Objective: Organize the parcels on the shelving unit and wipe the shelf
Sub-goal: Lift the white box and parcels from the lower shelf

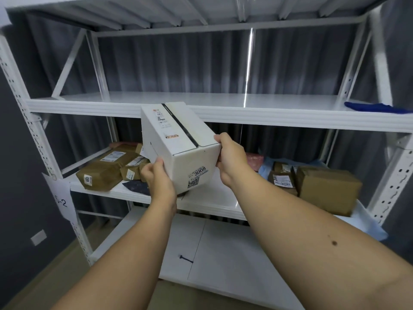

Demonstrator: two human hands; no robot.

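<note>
Gripped near its lower end by both hands: white box (pixel 178 144), tilted, lifted clear of the shelving, far end overlapping the front lip of the upper shelf (pixel 223 101). Left hand (pixel 159 177) curled round the lower left corner; right hand (pixel 230 159) clasped on the right edge, thumb on top. Bore a shipping label, a black tape line along the top, and a printed code reading 3008 on the near face.

Flanked below, on the middle shelf (pixel 214 202), by brown parcels at left (pixel 105 171) and a brown carton at right (pixel 326 186), with smaller labelled parcels (pixel 282 176) and pale blue wrapping just beside it. Lay at the right end of the upper shelf: blue cloth (pixel 377 107), apart from the box.

Step in hand, as judged: sorting, with the box being carried between middle and upper levels; direction could not be told. Called for next, if bound upward: levelling the box, clearing the shelf lip, sliding it onto the bare board. Wiping apparently not yet under way here, cloth untouched.
</note>
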